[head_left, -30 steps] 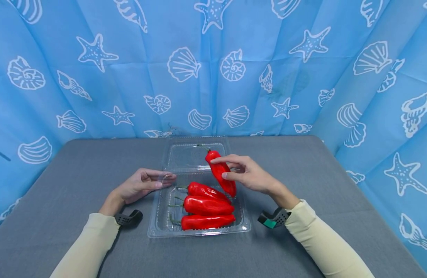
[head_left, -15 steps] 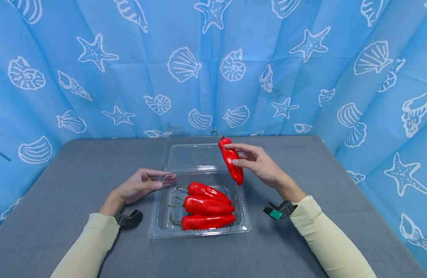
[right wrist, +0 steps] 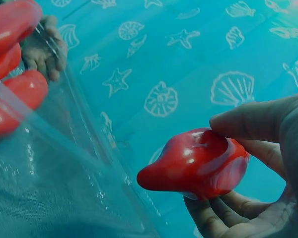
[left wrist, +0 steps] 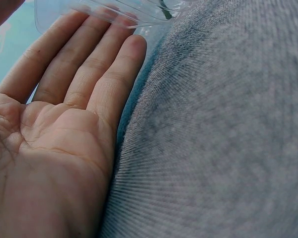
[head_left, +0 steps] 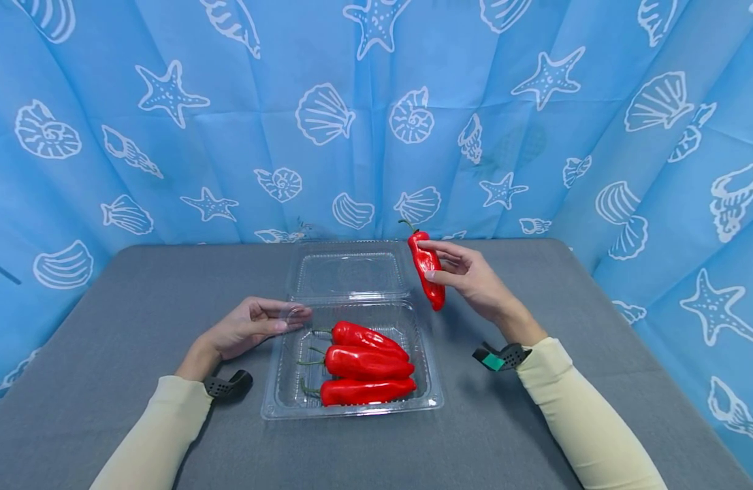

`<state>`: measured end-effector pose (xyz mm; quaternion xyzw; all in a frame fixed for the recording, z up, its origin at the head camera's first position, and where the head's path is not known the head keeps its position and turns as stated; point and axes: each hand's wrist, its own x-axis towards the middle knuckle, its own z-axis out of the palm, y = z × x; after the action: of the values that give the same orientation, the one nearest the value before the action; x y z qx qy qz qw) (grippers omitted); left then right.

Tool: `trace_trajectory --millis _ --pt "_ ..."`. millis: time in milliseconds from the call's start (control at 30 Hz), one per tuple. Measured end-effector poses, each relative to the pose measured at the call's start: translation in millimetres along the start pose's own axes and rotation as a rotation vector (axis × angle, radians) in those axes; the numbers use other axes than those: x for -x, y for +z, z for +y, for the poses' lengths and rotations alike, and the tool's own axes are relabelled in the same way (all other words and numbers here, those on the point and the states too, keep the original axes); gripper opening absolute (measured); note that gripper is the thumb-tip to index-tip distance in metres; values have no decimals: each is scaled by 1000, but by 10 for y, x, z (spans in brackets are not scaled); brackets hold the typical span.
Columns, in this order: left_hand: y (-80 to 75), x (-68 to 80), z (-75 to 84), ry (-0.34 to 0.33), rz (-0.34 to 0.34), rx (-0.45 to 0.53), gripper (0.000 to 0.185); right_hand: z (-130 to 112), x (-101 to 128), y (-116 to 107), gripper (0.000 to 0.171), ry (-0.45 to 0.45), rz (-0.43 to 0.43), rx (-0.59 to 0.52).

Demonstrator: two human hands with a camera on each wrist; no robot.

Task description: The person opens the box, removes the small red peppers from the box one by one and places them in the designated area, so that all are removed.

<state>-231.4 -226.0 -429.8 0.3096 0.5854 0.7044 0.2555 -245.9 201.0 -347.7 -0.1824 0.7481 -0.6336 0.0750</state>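
My right hand (head_left: 465,272) holds a long red pepper (head_left: 427,269) with a curved green stem, thumb on one side and fingers on the other. The pepper tilts, stem up, to the right of the clear plastic container's lid. In the right wrist view its pointed tip (right wrist: 151,177) faces the camera. Three more red peppers (head_left: 367,362) lie side by side in the clear container (head_left: 434,395), stems to the left. My left hand (head_left: 248,327) stays at the container's left side, and in the left wrist view its straight fingers (left wrist: 84,74) reach the plastic rim.
The container's lid (head_left: 352,272) is flipped open toward the back of the grey cloth-covered table (head_left: 168,292). A blue curtain (head_left: 376,136) with white shells and starfish hangs behind. Dark wrist devices (head_left: 502,356) sit at both cream sleeves.
My right hand has lifted the pepper from over the container, moving right and toward the back, beyond the lid's right edge. The left hand and the three peppers stay put.
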Motion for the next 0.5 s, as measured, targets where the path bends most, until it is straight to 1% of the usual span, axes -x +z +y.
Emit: trace_trajectory --millis 233,500 --pt "14 -1 11 -8 9 5 45 121 -42 -113 57 63 47 -4" --pt "-6 -8 -15 8 0 5 44 306 -85 -182 58 129 76 -4"
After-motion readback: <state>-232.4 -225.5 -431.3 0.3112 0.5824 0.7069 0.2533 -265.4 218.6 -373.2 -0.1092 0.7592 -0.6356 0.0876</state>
